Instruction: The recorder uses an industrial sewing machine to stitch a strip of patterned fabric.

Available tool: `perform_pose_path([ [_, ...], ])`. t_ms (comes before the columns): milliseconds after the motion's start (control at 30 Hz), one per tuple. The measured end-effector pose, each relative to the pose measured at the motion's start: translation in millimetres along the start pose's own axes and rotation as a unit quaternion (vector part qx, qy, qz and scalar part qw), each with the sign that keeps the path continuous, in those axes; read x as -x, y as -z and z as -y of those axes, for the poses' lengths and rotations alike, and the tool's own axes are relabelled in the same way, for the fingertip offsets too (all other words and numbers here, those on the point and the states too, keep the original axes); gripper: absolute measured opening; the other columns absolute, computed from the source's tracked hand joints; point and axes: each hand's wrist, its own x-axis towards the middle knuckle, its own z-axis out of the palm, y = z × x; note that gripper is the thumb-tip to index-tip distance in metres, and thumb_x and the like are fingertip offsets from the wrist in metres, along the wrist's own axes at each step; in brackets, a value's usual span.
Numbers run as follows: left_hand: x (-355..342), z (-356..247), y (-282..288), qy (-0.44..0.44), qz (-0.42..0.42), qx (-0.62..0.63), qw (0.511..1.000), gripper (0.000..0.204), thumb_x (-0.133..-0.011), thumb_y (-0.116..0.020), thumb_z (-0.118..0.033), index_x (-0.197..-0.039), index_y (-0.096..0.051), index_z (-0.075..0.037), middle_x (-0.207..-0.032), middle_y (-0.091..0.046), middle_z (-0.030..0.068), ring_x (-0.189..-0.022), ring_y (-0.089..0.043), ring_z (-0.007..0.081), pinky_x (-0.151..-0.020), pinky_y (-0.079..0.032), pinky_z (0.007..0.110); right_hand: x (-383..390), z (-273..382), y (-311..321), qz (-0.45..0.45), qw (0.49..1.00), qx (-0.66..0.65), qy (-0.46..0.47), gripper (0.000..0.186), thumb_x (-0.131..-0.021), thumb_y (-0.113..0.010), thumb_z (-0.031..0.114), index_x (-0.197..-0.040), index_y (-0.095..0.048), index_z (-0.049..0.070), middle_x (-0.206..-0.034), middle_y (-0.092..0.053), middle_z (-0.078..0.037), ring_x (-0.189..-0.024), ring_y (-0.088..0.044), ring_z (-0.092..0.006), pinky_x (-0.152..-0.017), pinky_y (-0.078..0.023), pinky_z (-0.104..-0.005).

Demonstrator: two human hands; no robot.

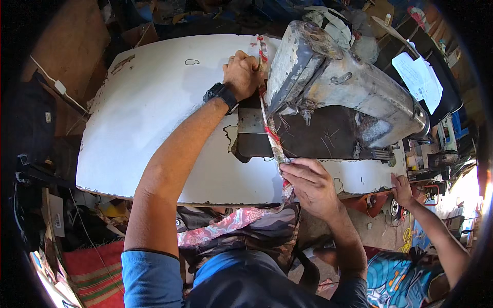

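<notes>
Pinching a narrow red-and-white patterned fabric strip at the near edge of the white worktop, right hand with fingers closed on it, printed cloth bunched in the lap below. Running taut from there under the head of the worn grey sewing machine. Gripping the strip's far end beyond the machine, left hand curled shut, black wristwatch on the wrist; off to the right, another person's hand resting on the worktop edge.

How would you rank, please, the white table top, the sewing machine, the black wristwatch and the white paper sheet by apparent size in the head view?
1. White table top
2. Sewing machine
3. White paper sheet, though it lies farther off near the bent rim, so its rank is less sure
4. Black wristwatch
</notes>
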Motion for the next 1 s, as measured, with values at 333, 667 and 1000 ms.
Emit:
perform_pose_path([
  [333,-30.8,12.6,-7.3,0.001,-0.012,-0.043,0.999,0.005,-0.091,-0.068,-0.014,-0.096,-0.07,-0.013,-0.117,-0.063,0.0152,-0.116,-0.059,0.0406,-0.093,-0.048,0.058,-34.0,-27.0,-12.1,-0.007,1.0,0.0,0.02,0.035,-0.076,-0.076,-0.003,-0.11,-0.079,0.001,-0.123,-0.074,-0.007,-0.116,-0.064,-0.0275,-0.093,-0.057,-0.0386],
  [667,-66.8,30.8,-24.9,0.015,-0.016,-0.07,0.997,0.016,-0.089,-0.071,-0.028,-0.096,-0.07,-0.013,-0.119,-0.063,0.0142,-0.116,-0.06,0.0407,-0.093,-0.048,0.059,-58.8,-38.8,-16.8,0.016,0.999,0.043,-0.003,0.039,-0.079,-0.07,-0.005,-0.117,-0.076,0.001,-0.131,-0.07,-0.008,-0.118,-0.063,-0.0307,-0.098,-0.055,-0.0393],
  [1000,-72.9,52.0,-29.3,0.057,0.029,-0.145,0.987,0.033,-0.092,-0.07,-0.037,-0.12,-0.073,-0.02,-0.134,-0.061,0.0184,-0.125,-0.06,0.0416,-0.102,-0.049,0.057,-81.8,19.9,-25.5,0.226,0.885,0.408,-0.012,0.028,-0.079,-0.069,0.017,-0.1,-0.08,0.003,-0.115,-0.065,-0.012,-0.111,-0.059,-0.0285,-0.103,-0.048,-0.0469],
])
